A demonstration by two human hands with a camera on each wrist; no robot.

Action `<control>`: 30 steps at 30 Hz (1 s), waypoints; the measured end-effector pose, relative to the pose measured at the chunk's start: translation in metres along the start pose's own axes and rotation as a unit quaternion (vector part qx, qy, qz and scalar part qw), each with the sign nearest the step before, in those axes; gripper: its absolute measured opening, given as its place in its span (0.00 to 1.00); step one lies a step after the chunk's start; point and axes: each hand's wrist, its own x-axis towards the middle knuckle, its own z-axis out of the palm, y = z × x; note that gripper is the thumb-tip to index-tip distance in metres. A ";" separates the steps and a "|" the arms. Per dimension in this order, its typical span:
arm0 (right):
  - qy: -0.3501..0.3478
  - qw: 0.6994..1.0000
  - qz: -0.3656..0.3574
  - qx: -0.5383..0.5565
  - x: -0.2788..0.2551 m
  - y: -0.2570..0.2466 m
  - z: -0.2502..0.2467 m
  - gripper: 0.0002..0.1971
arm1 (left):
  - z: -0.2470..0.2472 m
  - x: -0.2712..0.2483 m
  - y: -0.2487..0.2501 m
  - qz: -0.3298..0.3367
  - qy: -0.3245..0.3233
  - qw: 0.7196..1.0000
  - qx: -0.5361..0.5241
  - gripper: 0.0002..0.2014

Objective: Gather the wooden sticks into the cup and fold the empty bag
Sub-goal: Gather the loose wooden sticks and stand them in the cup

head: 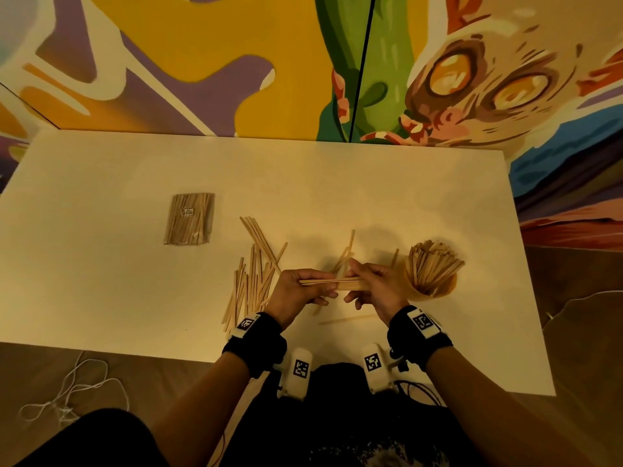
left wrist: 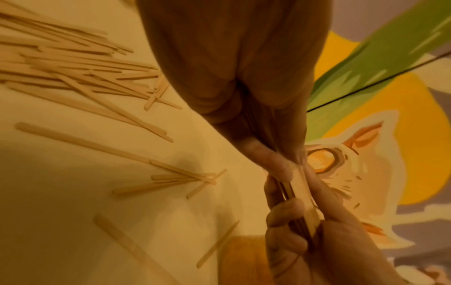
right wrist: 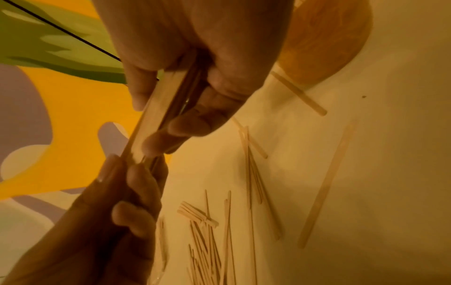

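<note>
A small bundle of wooden sticks (head: 332,284) is held level above the white table (head: 101,298), gripped at its left end by my left hand (head: 305,288) and at its right end by my right hand (head: 371,283). In the left wrist view the left hand (left wrist: 275,160) pinches the bundle (left wrist: 302,196). In the right wrist view the right hand (right wrist: 195,81) curls round the bundle (right wrist: 156,115). Just right of my hands stands the tan cup (head: 441,291), crammed with sticks. Loose sticks (head: 253,281) lie scattered to the left. A clear bag (head: 188,219) with a label lies far left, with sticks showing inside.
A few stray sticks (head: 347,254) lie behind my hands and one stick (head: 347,320) lies near the front edge. A painted wall (head: 236,62) rises right behind the table. A white cord (head: 67,389) lies on the floor at the lower left.
</note>
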 end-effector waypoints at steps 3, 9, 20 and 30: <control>-0.008 1.000 -0.027 -0.005 -0.002 -0.003 -0.001 0.12 | -0.001 0.000 0.000 -0.029 0.005 0.999 -0.044 0.09; 0.000 0.997 -0.074 -0.021 -0.002 -0.002 0.007 0.10 | 0.005 -0.002 0.005 -0.053 0.015 0.996 -0.072 0.09; 0.011 0.995 -0.097 -0.022 -0.005 0.001 0.009 0.09 | 0.018 0.003 0.004 -0.045 0.106 0.991 -0.063 0.15; 0.048 0.994 -0.095 -0.008 -0.001 0.001 -0.003 0.16 | 0.018 0.005 0.011 -0.051 0.047 0.997 -0.044 0.15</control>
